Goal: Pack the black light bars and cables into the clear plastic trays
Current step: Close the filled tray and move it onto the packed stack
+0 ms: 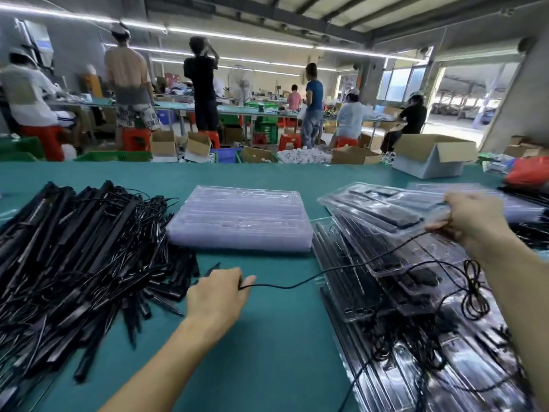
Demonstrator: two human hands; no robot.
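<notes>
A big heap of black light bars and cables (74, 248) covers the left of the green table. A stack of empty clear plastic trays (240, 218) lies in the middle. On the right, filled trays (401, 307) are piled up. My right hand (472, 221) grips the edge of a filled clear tray (383, 209), held tilted above that pile. My left hand (217, 295) pinches a thin black cable (312, 276) that runs from it across the table to the right hand. A coiled bundle of cable (475, 295) hangs below my right wrist.
An open cardboard box (430, 156) stands at the table's far right, with a red bag (528, 173) beside it. Beyond the table, several people work at benches among red stools, crates and cartons. Green table surface (267, 337) shows between my arms.
</notes>
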